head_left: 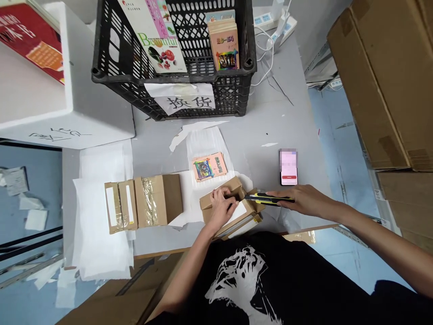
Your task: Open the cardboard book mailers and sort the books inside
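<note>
My right hand grips a yellow and black utility knife, its tip over the right end of a small cardboard box. The box's top is partly open near the table's front edge. My left hand is closed at the box's opening, its fingers curled over the inner edge; exactly what they pinch is hidden. Beyond the box, a few small pink booklets lie on white foam wrap. To the right of them lies a phone with its screen lit.
Several taped cardboard boxes stand to the left on the table. Behind is a black crate holding books. A white foam box is at the back left, white sheets at the left edge, and power strips at the back right.
</note>
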Available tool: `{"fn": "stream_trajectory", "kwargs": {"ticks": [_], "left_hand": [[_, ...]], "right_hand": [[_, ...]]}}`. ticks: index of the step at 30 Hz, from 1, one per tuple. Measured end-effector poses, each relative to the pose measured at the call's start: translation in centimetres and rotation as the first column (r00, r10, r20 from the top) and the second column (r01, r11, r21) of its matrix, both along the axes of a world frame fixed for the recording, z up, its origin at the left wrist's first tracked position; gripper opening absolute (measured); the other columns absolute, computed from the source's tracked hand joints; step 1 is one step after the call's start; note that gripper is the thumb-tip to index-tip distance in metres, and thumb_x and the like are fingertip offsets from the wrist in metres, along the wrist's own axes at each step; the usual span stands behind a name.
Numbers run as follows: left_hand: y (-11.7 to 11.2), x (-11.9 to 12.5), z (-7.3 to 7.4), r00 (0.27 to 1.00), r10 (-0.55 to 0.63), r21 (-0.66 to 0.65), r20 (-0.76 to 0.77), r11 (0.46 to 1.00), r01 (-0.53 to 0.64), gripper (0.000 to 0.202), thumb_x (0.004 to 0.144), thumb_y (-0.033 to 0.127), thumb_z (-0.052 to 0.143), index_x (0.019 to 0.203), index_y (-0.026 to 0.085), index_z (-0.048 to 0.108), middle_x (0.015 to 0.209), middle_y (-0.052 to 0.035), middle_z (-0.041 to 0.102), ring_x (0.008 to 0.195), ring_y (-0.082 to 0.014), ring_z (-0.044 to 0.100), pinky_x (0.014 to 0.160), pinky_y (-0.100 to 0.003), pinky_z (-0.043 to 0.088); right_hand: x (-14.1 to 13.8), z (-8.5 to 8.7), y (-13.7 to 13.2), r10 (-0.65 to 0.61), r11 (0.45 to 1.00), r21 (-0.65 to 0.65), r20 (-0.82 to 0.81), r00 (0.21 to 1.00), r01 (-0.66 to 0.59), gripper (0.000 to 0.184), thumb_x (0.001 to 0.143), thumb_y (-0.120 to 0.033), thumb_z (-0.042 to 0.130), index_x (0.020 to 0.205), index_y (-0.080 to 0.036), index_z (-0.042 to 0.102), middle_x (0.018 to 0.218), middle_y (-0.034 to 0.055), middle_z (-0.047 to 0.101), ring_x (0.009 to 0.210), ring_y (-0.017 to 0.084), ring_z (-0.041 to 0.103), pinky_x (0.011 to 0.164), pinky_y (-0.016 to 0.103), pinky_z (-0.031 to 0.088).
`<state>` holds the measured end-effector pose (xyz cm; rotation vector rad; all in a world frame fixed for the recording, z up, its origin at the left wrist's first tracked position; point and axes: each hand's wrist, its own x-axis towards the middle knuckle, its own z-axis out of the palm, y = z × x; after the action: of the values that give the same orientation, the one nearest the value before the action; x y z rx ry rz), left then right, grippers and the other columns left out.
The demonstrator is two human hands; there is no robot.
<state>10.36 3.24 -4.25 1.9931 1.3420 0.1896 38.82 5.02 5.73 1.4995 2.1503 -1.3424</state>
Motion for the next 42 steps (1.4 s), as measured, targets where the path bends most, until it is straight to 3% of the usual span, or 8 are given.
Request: {"fn": "stream_trajectory", "kwargs": {"ticks": [9,11,15,20,27,31,35,42], "left_hand": [[0.1,-0.1,0.0,1.000,-0.004,-0.015,0.006,1.000,0.004,0.026,0.089,0.031,0.045,0.070,0.019,0.060,0.107,-0.0071,0.044,0.109,-0.0237,0.037,0.098,-0.049,0.027],[0.2,-0.3,0.0,1.000,-0.001,-0.012,0.016,1.000,0.001,0.027,0.090,0.031,0.044,0.071,0.019,0.060,0.106,-0.0072,0.045,0.109,-0.0234,0.038,0.098,-0.049,0.027],[0.4,-0.6,-0.1,0.999,-0.032,-0.006,0.025,0.999,0.032,0.029,0.089,0.035,0.045,0.070,0.019,0.059,0.108,-0.0068,0.047,0.111,-0.0233,0.039,0.102,-0.050,0.022],[0.3,-0.4,-0.2,0.994,-0.102,-0.041,0.030,0.994,0.103,0.033,0.082,0.046,0.055,0.064,0.019,0.059,0.109,-0.0051,0.048,0.113,-0.0241,0.038,0.104,-0.053,0.013],[0.4,-0.6,-0.1,0.988,-0.122,-0.089,0.095,0.987,0.131,0.035,0.089,0.039,0.047,0.063,0.018,0.057,0.105,-0.0040,0.047,0.109,-0.0206,0.038,0.099,-0.046,0.021],[0.3,-0.8,-0.1,0.985,-0.145,-0.103,0.097,0.983,0.155,0.035,0.090,0.038,0.045,0.064,0.017,0.058,0.103,-0.0043,0.046,0.106,-0.0210,0.039,0.093,-0.045,0.024],[0.4,-0.7,-0.3,0.988,-0.137,-0.094,0.072,0.985,0.143,0.034,0.090,0.036,0.044,0.065,0.017,0.059,0.102,-0.0050,0.045,0.104,-0.0219,0.037,0.091,-0.044,0.024],[0.2,-0.4,-0.1,0.981,-0.185,-0.104,0.056,0.976,0.190,0.037,0.090,0.038,0.041,0.066,0.018,0.060,0.101,-0.0053,0.044,0.101,-0.0224,0.037,0.089,-0.043,0.026]], "right_hand": [[-0.5,0.6,-2.2,-0.115,0.993,-0.022,0.027,0.993,0.115,0.045,0.090,-0.047,0.039,0.133,-0.036,0.047,0.070,0.0004,0.065,0.055,0.015,0.054,0.052,0.024,0.034],[-0.2,-0.1,-2.2,-0.188,0.975,-0.115,0.041,0.981,0.191,0.046,0.090,-0.048,0.040,0.134,-0.036,0.047,0.066,-0.0014,0.063,0.051,0.013,0.052,0.052,0.024,0.033],[0.6,-2.3,-0.9,-0.333,0.874,-0.384,-0.030,0.943,0.296,0.057,0.086,-0.055,0.046,0.137,-0.032,0.043,0.064,-0.0034,0.061,0.041,0.007,0.046,0.050,0.023,0.035],[1.2,-4.0,2.2,-0.293,0.821,-0.547,-0.154,0.944,0.166,0.063,0.080,-0.058,0.054,0.135,-0.028,0.047,0.061,-0.0038,0.056,0.042,0.006,0.043,0.045,0.021,0.033],[1.8,-4.4,4.8,-0.219,0.728,-0.686,-0.258,0.941,-0.019,0.062,0.079,-0.052,0.058,0.135,-0.026,0.048,0.063,-0.0032,0.049,0.049,0.006,0.041,0.042,0.018,0.029],[1.8,-5.0,4.9,-0.225,0.700,-0.714,-0.243,0.944,-0.017,0.062,0.079,-0.052,0.059,0.135,-0.026,0.047,0.063,-0.0039,0.047,0.050,0.006,0.039,0.042,0.018,0.030],[1.4,-5.4,5.0,-0.226,0.711,-0.702,-0.269,0.936,-0.030,0.063,0.078,-0.052,0.060,0.134,-0.025,0.048,0.065,-0.0031,0.050,0.052,0.006,0.042,0.042,0.017,0.031],[2.0,-4.5,3.6,-0.265,0.675,-0.737,-0.225,0.938,0.014,0.063,0.079,-0.054,0.058,0.134,-0.026,0.048,0.060,-0.0050,0.045,0.046,0.005,0.038,0.041,0.018,0.030]]}}
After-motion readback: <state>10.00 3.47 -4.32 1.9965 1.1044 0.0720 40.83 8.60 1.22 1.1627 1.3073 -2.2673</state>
